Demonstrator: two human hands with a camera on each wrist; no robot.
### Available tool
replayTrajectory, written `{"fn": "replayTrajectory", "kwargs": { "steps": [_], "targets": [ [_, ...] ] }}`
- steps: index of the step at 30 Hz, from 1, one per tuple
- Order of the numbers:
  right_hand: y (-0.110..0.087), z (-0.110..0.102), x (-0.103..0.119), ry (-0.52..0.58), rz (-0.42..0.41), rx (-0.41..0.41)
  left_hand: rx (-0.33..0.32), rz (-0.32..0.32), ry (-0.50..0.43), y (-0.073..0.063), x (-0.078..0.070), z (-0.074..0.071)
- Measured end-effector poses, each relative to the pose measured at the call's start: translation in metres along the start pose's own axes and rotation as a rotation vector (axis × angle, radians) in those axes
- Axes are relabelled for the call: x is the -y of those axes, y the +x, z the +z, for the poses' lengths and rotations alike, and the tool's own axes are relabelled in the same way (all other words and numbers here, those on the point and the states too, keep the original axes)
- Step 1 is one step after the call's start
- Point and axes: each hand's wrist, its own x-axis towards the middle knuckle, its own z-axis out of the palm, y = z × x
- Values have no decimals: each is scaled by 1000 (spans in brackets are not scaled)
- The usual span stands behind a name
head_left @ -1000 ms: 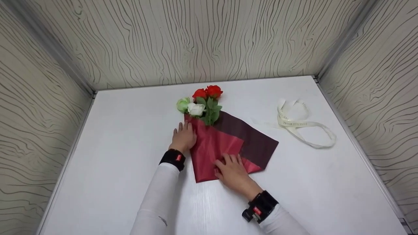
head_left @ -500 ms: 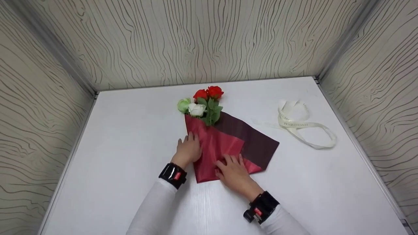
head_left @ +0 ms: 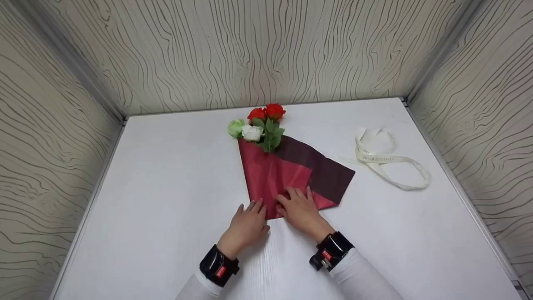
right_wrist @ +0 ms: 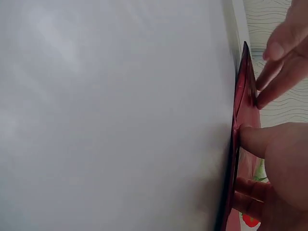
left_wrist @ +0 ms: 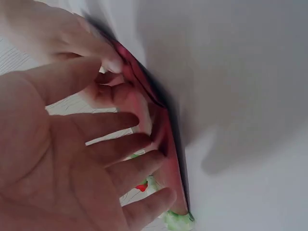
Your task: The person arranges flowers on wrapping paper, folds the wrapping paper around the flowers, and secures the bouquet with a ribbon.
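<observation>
A sheet of red wrapping paper [head_left: 260, 173] with a dark maroon side lies partly folded on the table. Out of its far end stick red roses [head_left: 274, 111], a white flower [head_left: 252, 133], a pale green flower [head_left: 236, 128] and green leaves. At the paper's lower left corner, my left hand [head_left: 246, 227] touches it with extended fingers. In the left wrist view, the fingers [left_wrist: 130, 166] are spread along the paper's edge. My right hand [head_left: 300, 210] rests on the folded-over part near the bottom edge, and its thumb [right_wrist: 252, 139] is against that edge in the right wrist view.
A looped cream ribbon [head_left: 385, 159] with printed lettering lies on the right of the white table [head_left: 166, 175]. Wood-grain patterned panels [head_left: 258, 54] stand behind and at both sides of the table.
My left hand has slid down the paper's left side to its bottom corner. The paper, flowers and right hand have shifted slightly away from me.
</observation>
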Motion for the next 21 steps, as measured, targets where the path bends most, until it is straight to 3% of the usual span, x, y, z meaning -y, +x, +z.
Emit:
{"fn": "replayTrajectory", "kwargs": {
  "steps": [6, 16, 21],
  "targets": [
    [-5, -12, -1, 53, -42, 50, -5, 35, -17, -9, -4, 6],
    [-34, -20, 19, 81, -109, 258, -72, 18, -13, -9, -5, 17],
    [-45, -16, 17, 91, -104, 274, -84, 4, -11, -8, -7, 20]
  ]
}}
